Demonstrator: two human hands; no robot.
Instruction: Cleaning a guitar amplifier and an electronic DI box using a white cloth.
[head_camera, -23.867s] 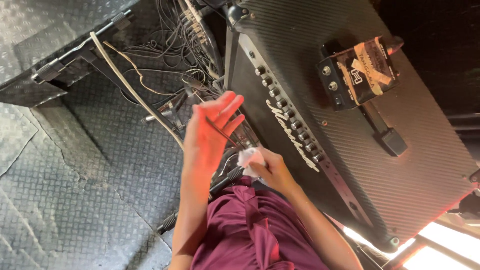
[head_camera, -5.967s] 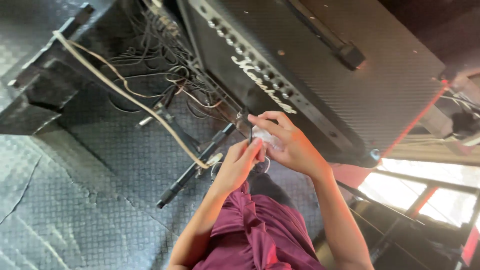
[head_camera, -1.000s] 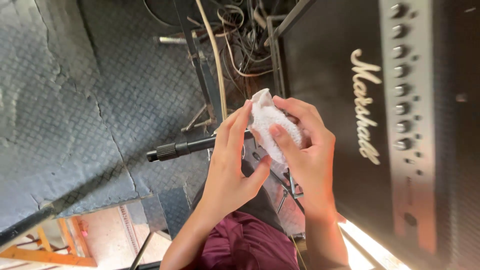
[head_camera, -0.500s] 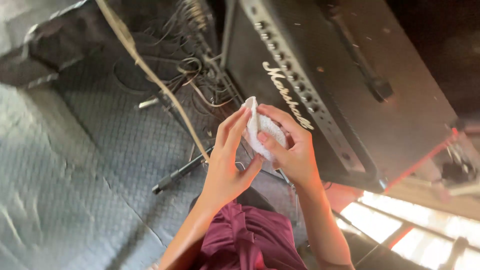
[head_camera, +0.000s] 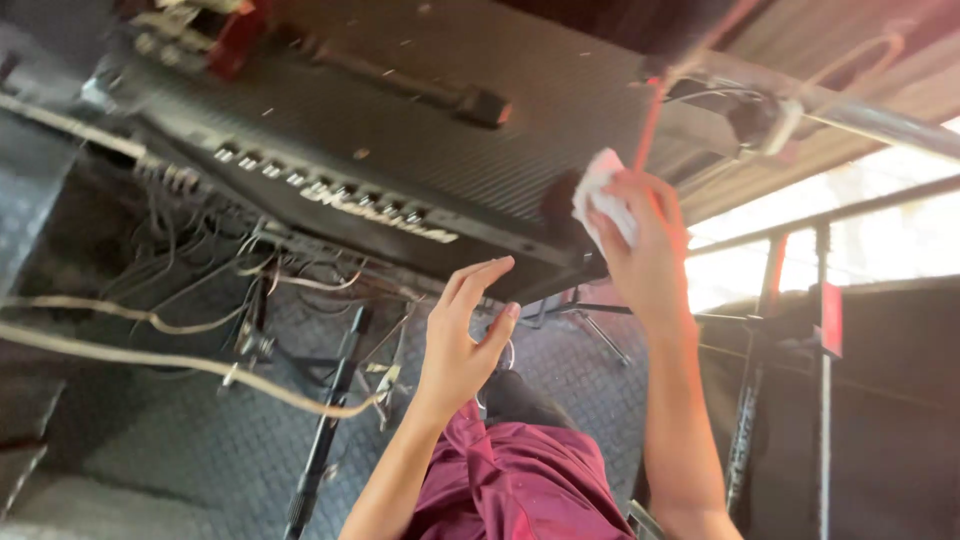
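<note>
A large black guitar amplifier (head_camera: 420, 130) with a row of knobs along its front stands on the dark tread-plate floor. My right hand (head_camera: 640, 250) is raised at the amplifier's right corner and grips a crumpled white cloth (head_camera: 603, 200) against that corner. Lower down and to the left, my left hand (head_camera: 465, 335) holds nothing, its fingers spread in the air in front of the amplifier's lower edge. My maroon trouser leg (head_camera: 520, 480) shows below both arms.
A tangle of cables (head_camera: 200, 270) lies to the left of the amplifier. A black microphone stand (head_camera: 325, 430) and a pale cable (head_camera: 150, 360) cross the floor. At the right stand metal uprights (head_camera: 760, 380) in front of a bright opening.
The two hands held the white cloth together in front of the amplifier; now the right hand alone has carried it up to the right corner, and the left hand has let go and opened.
</note>
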